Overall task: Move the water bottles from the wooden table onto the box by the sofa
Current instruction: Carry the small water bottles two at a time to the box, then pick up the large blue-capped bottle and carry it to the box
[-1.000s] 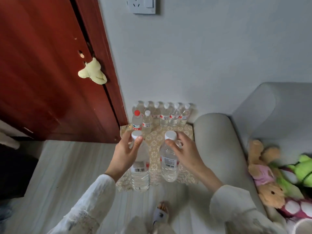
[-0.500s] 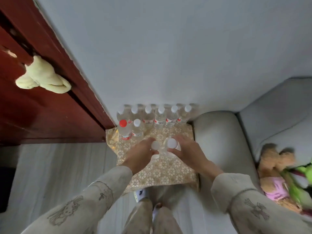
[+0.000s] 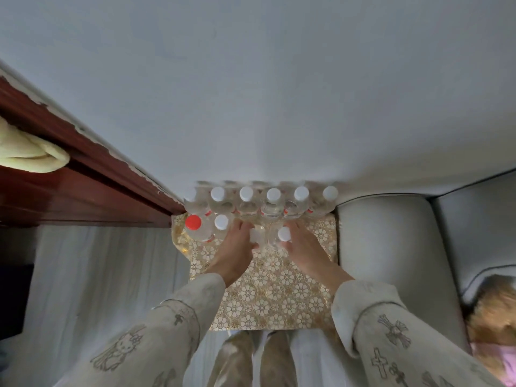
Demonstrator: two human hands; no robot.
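Looking straight down from my head cam here. Far left there's a dark red wooden door frame (image 3: 83,174) with a pale yellow cloth (image 3: 28,155) hanging off it. Next over is the box by the sofa, covered in a gold floral-patterned cloth (image 3: 268,297), pushed up against the grey wall (image 3: 251,79).

At the box's far-left corner stands a clear plastic bottle with a red cap (image 3: 193,222), and just beside it a clear bottle with a white cap (image 3: 221,222). Behind those, a back row of clear white-capped water bottles (image 3: 273,202) runs along the wall.

My left hand (image 3: 237,247) has its fingers curled round a clear white-capped bottle (image 3: 256,236), standing upright on the cloth. Right next to it, my right hand (image 3: 301,244) grips another clear white-capped bottle (image 3: 284,234) the same way. The two bottles sit nearly touching, just in front of the back row.

To the right is the grey sofa arm (image 3: 391,247), and at the near-right edge a brown plush toy (image 3: 491,317) lies on the seat.
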